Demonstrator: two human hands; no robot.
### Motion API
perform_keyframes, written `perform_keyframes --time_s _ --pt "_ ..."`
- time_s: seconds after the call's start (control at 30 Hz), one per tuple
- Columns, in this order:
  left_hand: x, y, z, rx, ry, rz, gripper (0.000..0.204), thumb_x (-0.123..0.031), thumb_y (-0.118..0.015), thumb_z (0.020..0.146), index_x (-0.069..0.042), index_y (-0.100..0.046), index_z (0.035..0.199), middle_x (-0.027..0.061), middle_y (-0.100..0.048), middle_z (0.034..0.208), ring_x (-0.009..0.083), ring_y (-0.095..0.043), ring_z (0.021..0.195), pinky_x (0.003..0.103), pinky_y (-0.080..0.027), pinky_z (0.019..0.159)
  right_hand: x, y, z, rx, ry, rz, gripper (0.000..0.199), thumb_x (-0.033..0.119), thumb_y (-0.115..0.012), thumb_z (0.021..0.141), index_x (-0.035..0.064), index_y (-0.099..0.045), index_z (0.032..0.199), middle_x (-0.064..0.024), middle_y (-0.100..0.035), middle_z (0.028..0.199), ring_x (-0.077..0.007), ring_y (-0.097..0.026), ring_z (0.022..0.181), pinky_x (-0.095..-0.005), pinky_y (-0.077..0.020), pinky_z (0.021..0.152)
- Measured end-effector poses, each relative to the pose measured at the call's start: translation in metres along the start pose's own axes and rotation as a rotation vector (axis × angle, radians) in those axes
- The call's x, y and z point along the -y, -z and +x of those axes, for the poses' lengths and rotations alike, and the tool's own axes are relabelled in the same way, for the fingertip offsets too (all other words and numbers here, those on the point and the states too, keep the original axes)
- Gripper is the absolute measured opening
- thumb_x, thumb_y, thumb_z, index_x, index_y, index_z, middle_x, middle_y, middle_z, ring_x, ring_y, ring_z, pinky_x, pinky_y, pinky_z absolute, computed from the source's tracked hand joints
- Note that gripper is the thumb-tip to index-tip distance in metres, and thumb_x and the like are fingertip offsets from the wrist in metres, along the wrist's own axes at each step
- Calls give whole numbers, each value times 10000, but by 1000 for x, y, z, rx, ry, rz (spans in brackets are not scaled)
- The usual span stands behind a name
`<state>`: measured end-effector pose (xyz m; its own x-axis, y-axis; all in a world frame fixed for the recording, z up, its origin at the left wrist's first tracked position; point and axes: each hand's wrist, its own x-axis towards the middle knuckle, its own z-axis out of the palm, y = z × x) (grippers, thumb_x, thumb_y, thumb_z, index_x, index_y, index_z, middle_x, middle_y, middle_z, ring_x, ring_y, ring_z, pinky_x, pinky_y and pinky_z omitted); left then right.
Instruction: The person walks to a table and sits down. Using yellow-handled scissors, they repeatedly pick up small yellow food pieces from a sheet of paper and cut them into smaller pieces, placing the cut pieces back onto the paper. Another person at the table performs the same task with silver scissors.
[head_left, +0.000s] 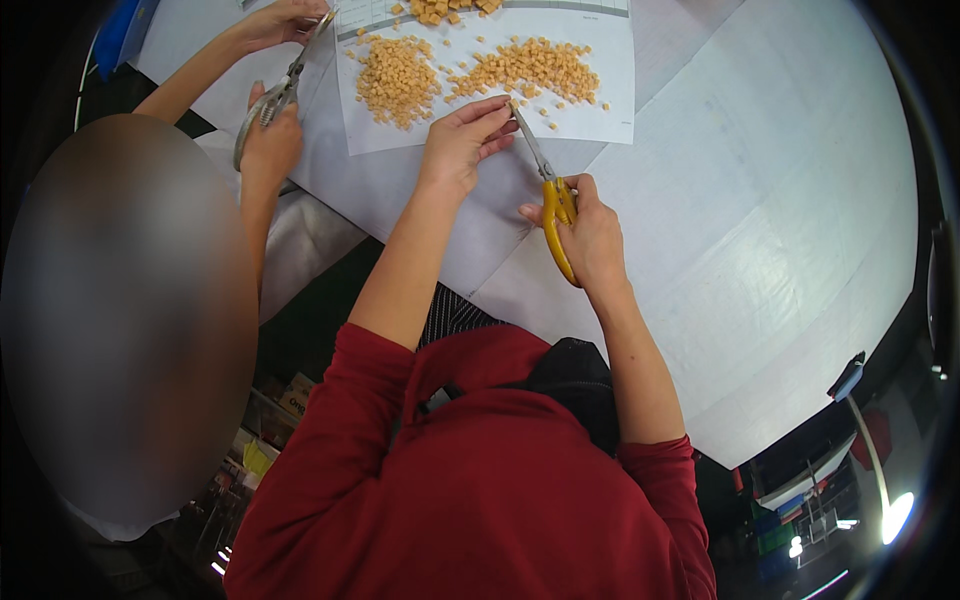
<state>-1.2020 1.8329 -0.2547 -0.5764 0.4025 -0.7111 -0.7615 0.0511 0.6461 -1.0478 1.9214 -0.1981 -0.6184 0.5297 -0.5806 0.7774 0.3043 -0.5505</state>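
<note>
Scissors [553,205] with yellow handles gripped by right hand [592,237], left hand [462,140] pinching small tan cube [506,101], white paper sheet [600,60].

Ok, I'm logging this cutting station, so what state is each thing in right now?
Yellow-handled scissors: gripped by the right hand, blade tips at the left hand's fingers.
Left hand: fingertips pinched together at the blade tips; what they hold is too small to tell.
Orange cubes: cut, heaped in loose piles.
Paper sheet: flat on the table.
Grey-handled scissors: held by a co-worker's two hands.
</note>
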Motion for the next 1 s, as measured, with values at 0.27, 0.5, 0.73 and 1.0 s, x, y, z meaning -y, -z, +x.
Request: perform_keyframes --time_s 0.27,0.5,0.73,1.0 --pt "-1 -1 1 35 -34 8 261 -81 -663 881 -12 -659 1132 60 -668 1010 158 -635 882 301 -554 808 -11 0 1 -29 13 78 652 487 -772 755 6 -524 1119 -193 -677 840 -316 -679 773 -374 -514 681" --pt "-12 3 2 133 -87 115 284 -57 -643 889 -12 -640 1170 58 -657 981 144 -628 863 294 -553 802 -6 9 -2 30 53 58 686 549 -739 755 4 -520 1112 -216 -668 938 -368 -662 875 -427 -517 737" --pt "-16 5 8 155 -163 180 314 -21 -648 864 5 -622 1176 80 -668 924 150 -657 803 257 -558 730 0 13 2 9 59 26 662 509 -770 747 -1 -538 1099 -213 -673 860 -345 -677 818 -390 -521 726" --pt "-14 -6 16 26 -309 456 236 -86 -683 850 -8 -668 1072 84 -687 928 142 -662 784 263 -545 708 -9 14 18 -45 13 35 655 537 -764 734 14 -552 1066 -197 -670 810 -347 -657 758 -406 -512 666"
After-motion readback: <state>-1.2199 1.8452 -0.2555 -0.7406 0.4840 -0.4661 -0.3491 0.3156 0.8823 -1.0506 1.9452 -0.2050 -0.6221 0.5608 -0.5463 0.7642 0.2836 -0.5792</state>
